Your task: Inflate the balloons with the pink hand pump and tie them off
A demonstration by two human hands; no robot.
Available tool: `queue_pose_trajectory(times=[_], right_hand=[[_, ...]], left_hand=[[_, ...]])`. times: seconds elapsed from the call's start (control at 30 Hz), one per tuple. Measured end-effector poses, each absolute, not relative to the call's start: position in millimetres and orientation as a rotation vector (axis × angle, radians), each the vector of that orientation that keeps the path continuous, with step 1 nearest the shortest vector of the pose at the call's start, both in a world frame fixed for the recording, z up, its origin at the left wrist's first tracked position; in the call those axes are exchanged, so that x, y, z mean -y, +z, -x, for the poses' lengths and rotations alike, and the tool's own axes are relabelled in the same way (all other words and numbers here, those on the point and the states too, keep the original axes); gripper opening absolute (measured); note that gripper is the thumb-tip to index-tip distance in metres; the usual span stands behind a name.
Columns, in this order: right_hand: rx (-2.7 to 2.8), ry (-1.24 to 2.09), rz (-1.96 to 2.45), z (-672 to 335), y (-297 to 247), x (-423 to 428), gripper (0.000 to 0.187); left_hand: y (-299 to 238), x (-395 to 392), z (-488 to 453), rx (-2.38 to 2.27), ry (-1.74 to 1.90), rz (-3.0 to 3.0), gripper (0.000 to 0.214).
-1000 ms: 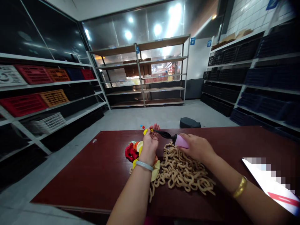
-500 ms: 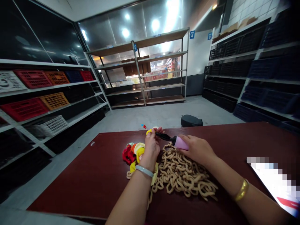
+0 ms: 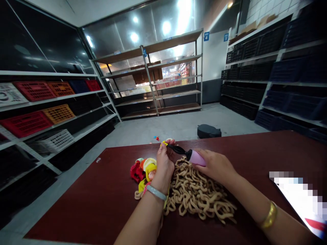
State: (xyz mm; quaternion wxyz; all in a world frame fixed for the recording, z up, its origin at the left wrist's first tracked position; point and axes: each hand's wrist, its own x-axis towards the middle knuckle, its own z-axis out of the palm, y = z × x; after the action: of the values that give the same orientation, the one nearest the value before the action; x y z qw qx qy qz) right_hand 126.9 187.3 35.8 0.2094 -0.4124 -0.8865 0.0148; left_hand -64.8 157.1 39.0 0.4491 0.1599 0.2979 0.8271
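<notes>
My left hand [image 3: 165, 160], with a pale bangle at the wrist, is closed with a small yellow piece [image 3: 164, 144] at its fingertips. My right hand [image 3: 214, 165] grips the pink handle of a tool [image 3: 198, 158]. The tool's black, ridged shaft points left and its tip reaches the yellow piece; its exact kind is unclear. Under the right hand lies a heap of tan, rope-like loops [image 3: 196, 194]. Left of my left wrist, a bundle of red, yellow and orange cloth pieces [image 3: 139, 172] rests on the table, partly hidden by the forearm.
The dark red-brown table [image 3: 76, 204] spans the front. A pixelated bright panel [image 3: 293, 200] lies at its right edge. Beyond it, a dark grey object [image 3: 208, 131] sits on the floor. Shelves with coloured crates [image 3: 35, 90] stand left, dark crates [image 3: 293, 98] right, metal racking [image 3: 153, 85] behind.
The view has shifted slightly. Both hands keep their holds, with the tool's tip still at the yellow piece. The fingers of my left hand have shifted a little around it.
</notes>
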Motion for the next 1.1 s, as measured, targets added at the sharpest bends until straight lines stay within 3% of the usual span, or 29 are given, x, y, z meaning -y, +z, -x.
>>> queue_pose_trajectory(times=[0.23,0.57,0.9,1.1], right_hand=[[2.464,0.137,1.115,-125.8,34.8,-186.0,0.056],[2.438,0.214,1.101,-131.4,35.7,-189.2,0.056],[2.429,0.106,1.138,-132.5,36.9,-187.4,0.057],[2.409,0.05,1.155,-134.6,37.7,-190.6,0.056]], left_hand=[[36.9,-158.8,56.2,-0.635,2.109,-0.381,0.016],[38.7,-151.8,57.3,-0.962,1.956,-0.665,0.031],[44.6,-157.5,68.3,-0.705,1.977,-0.501,0.006],[44.0,-152.8,77.3,-0.635,1.843,-0.545,0.017]])
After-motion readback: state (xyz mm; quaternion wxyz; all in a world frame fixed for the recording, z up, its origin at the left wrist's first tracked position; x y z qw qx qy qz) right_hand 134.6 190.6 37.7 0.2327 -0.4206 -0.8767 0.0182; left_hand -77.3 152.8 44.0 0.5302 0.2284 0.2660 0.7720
